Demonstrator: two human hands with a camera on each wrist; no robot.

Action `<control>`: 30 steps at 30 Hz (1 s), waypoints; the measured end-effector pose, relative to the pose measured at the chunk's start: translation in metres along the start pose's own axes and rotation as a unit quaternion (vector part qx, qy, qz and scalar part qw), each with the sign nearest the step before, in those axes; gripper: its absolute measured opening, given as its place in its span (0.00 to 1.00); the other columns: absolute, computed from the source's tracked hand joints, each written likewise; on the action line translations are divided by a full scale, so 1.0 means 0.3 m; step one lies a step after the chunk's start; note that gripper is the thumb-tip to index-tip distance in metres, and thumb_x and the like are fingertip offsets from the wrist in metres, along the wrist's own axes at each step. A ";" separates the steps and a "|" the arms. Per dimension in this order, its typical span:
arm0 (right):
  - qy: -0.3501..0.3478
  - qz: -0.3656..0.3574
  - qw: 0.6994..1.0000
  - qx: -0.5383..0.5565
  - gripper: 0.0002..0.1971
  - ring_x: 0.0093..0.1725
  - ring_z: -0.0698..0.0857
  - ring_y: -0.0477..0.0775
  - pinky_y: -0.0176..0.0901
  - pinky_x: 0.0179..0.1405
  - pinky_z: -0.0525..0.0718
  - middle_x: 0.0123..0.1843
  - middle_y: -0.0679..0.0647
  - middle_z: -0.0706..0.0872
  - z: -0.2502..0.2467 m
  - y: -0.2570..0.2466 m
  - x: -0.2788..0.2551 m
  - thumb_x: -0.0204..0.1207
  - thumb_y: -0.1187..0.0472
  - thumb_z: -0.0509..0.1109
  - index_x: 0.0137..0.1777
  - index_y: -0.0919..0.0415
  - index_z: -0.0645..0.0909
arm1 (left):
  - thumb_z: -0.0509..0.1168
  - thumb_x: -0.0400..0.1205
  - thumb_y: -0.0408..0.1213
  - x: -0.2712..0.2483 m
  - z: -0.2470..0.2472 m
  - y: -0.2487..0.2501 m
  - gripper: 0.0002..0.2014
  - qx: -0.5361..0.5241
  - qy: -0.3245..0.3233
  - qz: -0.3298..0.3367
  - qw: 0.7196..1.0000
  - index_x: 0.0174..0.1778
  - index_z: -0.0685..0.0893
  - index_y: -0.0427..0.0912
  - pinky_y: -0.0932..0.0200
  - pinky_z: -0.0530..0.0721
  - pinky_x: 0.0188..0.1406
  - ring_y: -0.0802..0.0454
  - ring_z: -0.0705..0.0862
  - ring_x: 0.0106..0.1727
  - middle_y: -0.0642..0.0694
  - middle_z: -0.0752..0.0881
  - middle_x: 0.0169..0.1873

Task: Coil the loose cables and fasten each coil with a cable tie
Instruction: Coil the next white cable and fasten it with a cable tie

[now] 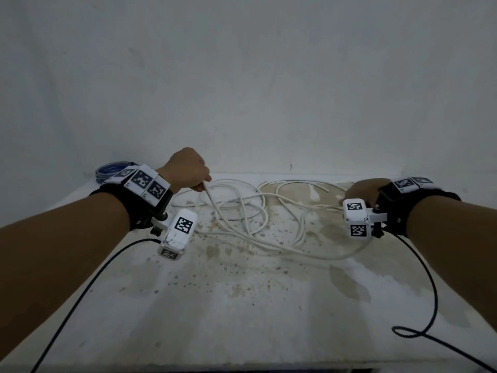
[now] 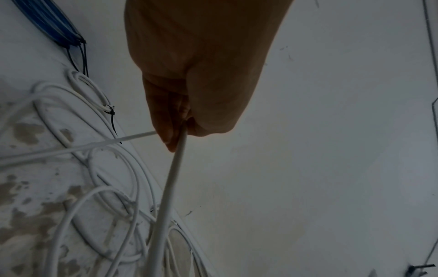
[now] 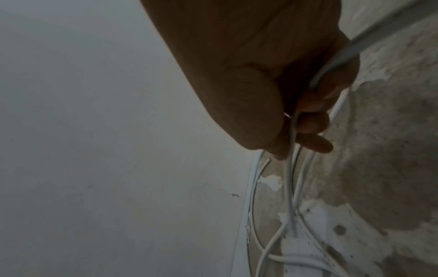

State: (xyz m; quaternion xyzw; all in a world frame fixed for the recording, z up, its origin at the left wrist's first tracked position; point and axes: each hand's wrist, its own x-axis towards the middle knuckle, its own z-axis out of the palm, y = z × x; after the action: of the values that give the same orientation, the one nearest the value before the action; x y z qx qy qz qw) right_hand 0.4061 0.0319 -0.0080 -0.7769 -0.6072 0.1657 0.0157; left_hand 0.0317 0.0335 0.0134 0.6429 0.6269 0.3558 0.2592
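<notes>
Basically both hands have hold of the white cable (image 1: 243,224), which sprawls in tangled loops over the stained surface (image 1: 242,305) between them. The left hand (image 1: 187,168) pinches one strand between thumb and fingers and lifts it just off the surface; the right hand (image 1: 361,189) has its fingers curled round another strand, low over the surface near the far edge. Judging from the mess, the step is getting started on coiling, so to do it well: find the free end first, feed slack hand to hand, keep loops the same size, and lift strands clear where they cross rather than pulling, or the tangle likely tightens into a knot. The left wrist view shows what the head view misses: a small white coil (image 2: 87,90) already fastened with a black cable tie (image 2: 111,116), and a blue cable bundle (image 2: 47,22) bound with dark ties. The head view only catches the blue bundle as a sliver behind the left wrist. The right wrist view shows a cut cable end (image 3: 337,162) just below the right hand's grip.
</notes>
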 end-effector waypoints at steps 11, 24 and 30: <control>0.056 -0.081 0.886 0.453 0.15 0.26 0.62 0.48 0.31 0.13 0.60 0.28 0.52 0.67 -0.093 -0.251 -0.032 0.87 0.57 0.62 0.42 0.66 0.79 | 0.61 0.87 0.30 0.049 -0.112 0.073 0.19 -0.024 0.106 0.169 0.980 0.75 0.74 0.34 0.60 0.88 0.27 0.47 0.89 0.30 0.45 0.90 0.47; 0.063 -0.087 0.720 0.686 0.16 0.18 0.58 0.48 0.35 0.17 0.56 0.22 0.50 0.64 -0.026 -0.531 0.136 0.86 0.55 0.61 0.38 0.62 0.77 | 0.52 0.86 0.62 0.290 -0.011 -0.087 0.42 0.339 -0.070 -0.053 0.937 0.87 0.44 0.39 0.40 0.56 0.83 0.30 0.54 0.84 0.28 0.45 0.84; 0.037 -0.013 0.587 0.809 0.16 0.15 0.57 0.46 0.33 0.17 0.55 0.22 0.49 0.63 0.025 -0.539 0.206 0.87 0.58 0.56 0.37 0.60 0.72 | 0.52 0.88 0.58 0.104 0.038 -0.132 0.28 0.297 -0.003 -0.065 0.953 0.40 0.83 0.37 0.61 0.77 0.37 0.52 0.83 0.35 0.40 0.88 0.40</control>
State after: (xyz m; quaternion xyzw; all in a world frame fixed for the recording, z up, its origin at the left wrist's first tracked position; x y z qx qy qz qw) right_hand 0.2651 0.1317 0.0067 -0.4417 -0.2320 0.5592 0.6621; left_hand 0.0148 0.0689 -0.0202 0.6499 0.7438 0.1339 0.0806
